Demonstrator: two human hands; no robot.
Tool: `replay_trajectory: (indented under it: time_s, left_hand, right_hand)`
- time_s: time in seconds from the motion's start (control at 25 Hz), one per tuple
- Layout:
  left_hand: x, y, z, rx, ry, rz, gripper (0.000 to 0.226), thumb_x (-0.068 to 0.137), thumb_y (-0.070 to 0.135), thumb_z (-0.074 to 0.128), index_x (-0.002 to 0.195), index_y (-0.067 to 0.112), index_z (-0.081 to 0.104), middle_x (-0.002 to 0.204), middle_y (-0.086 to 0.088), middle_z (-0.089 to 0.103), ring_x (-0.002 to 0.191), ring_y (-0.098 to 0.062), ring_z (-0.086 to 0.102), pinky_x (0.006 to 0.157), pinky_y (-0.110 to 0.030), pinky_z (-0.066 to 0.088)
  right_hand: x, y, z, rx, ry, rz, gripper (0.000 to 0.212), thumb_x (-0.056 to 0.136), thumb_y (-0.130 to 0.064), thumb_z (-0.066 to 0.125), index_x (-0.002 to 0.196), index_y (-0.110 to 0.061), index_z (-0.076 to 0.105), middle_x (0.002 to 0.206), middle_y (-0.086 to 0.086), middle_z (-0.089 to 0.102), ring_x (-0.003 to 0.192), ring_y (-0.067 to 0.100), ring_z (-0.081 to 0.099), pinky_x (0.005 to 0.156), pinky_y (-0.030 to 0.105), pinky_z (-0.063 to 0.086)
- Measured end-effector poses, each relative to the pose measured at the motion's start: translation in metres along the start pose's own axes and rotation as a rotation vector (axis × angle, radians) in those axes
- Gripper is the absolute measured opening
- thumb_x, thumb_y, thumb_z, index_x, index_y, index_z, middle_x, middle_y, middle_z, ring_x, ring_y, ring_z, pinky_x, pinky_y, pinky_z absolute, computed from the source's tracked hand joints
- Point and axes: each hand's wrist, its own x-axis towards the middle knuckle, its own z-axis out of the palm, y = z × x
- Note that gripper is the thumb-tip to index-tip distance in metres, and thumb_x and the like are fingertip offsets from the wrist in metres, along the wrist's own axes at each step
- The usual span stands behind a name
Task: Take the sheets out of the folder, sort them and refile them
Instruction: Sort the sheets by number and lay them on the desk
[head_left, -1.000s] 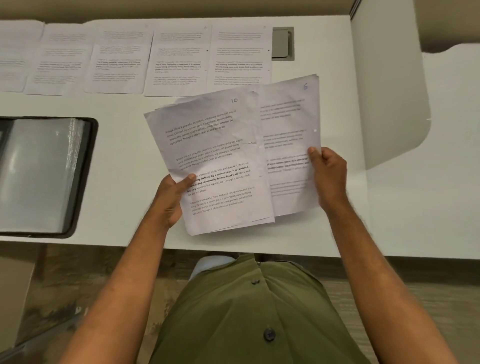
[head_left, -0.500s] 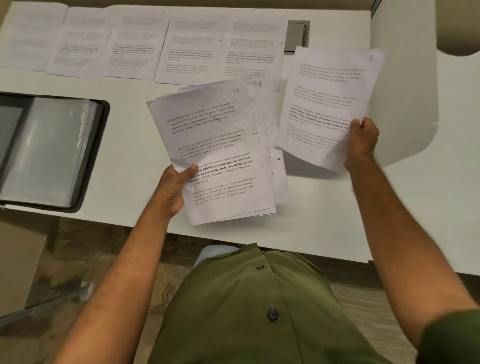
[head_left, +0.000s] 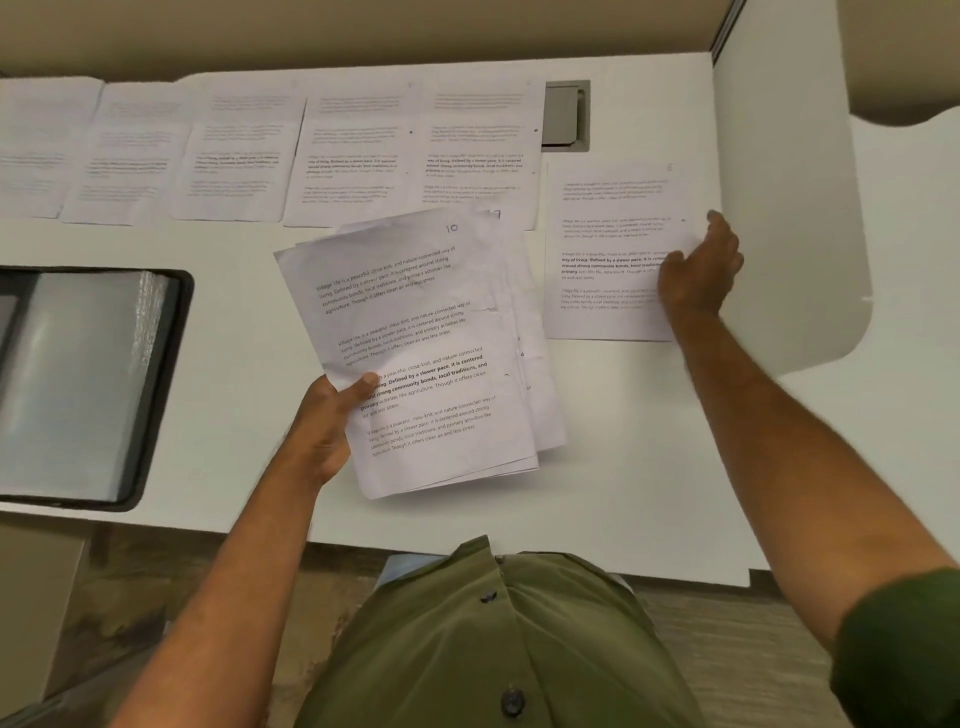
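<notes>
My left hand (head_left: 332, 421) grips a stack of printed sheets (head_left: 415, 332) by its left edge, held just above the white desk; the top sheet is marked 10. A single sheet (head_left: 602, 249) lies flat on the desk to the right of the stack. My right hand (head_left: 701, 270) rests on that sheet's right edge, fingers spread against it. Along the back of the desk lies a row of several sheets (head_left: 260, 150), side by side. An open black folder with clear sleeves (head_left: 88, 384) sits at the left.
A grey cable hatch (head_left: 566, 117) is set into the white desk (head_left: 649, 467) behind the single sheet. A white partition panel (head_left: 789, 208) rises on the right, close to my right hand. The desk's front edge runs just above my green shirt.
My right hand pulled one sheet away from the stack, carried it right and forward, and it now lies flat on the desk. The left hand has kept its hold on the stack.
</notes>
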Motion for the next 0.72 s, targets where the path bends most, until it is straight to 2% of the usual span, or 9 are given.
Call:
replay_trajectory:
  time_s: [0.08,0.16,0.24,0.32,0.72]
  left_hand:
    - [0.007,0.002,0.002,0.002,-0.007,-0.012,0.046,0.097,0.007,0.063,0.142,0.013,0.057,0.137,-0.011,0.067,0.129,-0.033,0.062,0.114,-0.058,0.041]
    - [0.016,0.003,0.005,0.001,0.002,-0.031,0.045,0.097,0.007,0.062,0.142,0.012,0.057,0.136,-0.011,0.067,0.128,-0.033,0.062,0.114,-0.058,0.041]
    - [0.026,0.004,0.007,0.009,0.01,-0.055,0.045,0.097,0.007,0.063,0.141,0.012,0.058,0.136,-0.011,0.067,0.128,-0.033,0.062,0.114,-0.059,0.041]
    - [0.038,0.005,0.011,0.027,0.006,-0.081,0.044,0.096,0.007,0.064,0.14,0.012,0.059,0.135,-0.011,0.068,0.127,-0.033,0.063,0.114,-0.059,0.042]
    - [0.079,0.011,0.021,0.021,-0.027,-0.148,0.043,0.099,0.008,0.06,0.141,0.013,0.058,0.136,-0.011,0.067,0.127,-0.031,0.063,0.113,-0.054,0.043]
  right_hand:
    - [-0.019,0.01,0.014,-0.146,0.047,-0.273,0.061,0.093,-0.019,0.057,0.152,-0.008,0.044,0.152,0.015,0.048,0.139,0.039,0.044,0.116,0.045,0.035]
    - [-0.046,0.026,0.034,-0.313,-0.017,-0.465,0.062,0.099,-0.039,0.055,0.153,-0.01,0.045,0.157,0.018,0.044,0.143,0.043,0.041,0.121,0.051,0.03]
    - [-0.067,0.037,0.049,-0.451,-0.102,-0.471,0.068,0.101,-0.053,0.05,0.156,-0.015,0.043,0.164,0.017,0.036,0.151,0.042,0.031,0.124,0.053,0.021]
    - [-0.072,0.041,0.058,-0.522,-0.114,-0.44,0.07,0.102,-0.058,0.045,0.159,-0.018,0.04,0.167,0.016,0.031,0.155,0.04,0.026,0.125,0.054,0.017]
    - [0.001,0.001,0.093,-0.551,-0.062,-0.415,0.07,0.104,-0.059,0.039,0.161,-0.02,0.035,0.169,0.015,0.028,0.157,0.039,0.022,0.127,0.055,0.016]
